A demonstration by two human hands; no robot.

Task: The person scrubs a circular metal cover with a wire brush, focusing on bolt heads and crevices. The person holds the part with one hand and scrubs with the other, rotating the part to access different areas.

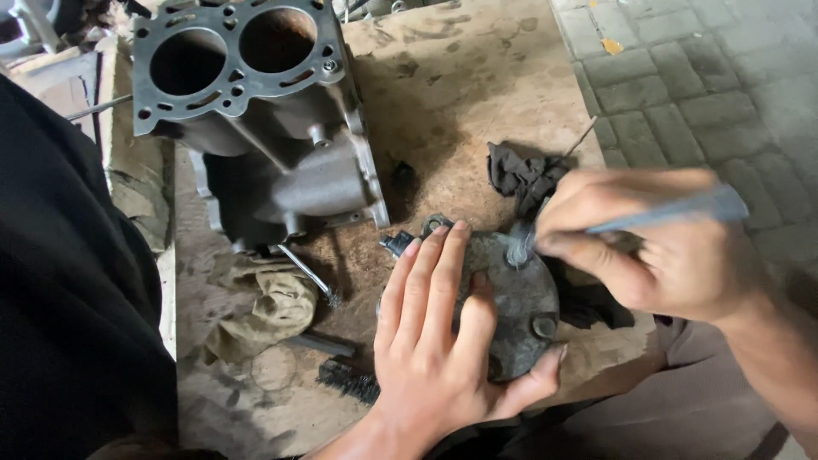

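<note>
Hands (443, 341) on round cover (511, 298), rag (264, 311), engine block (256, 111) behind

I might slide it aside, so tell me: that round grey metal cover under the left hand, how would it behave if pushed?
The round cover looks like thick cast metal, so probably stiff and heavy for its size. It lies flat under the left hand, so unlikely to roll. Its grimy surface may be slippery.
</note>
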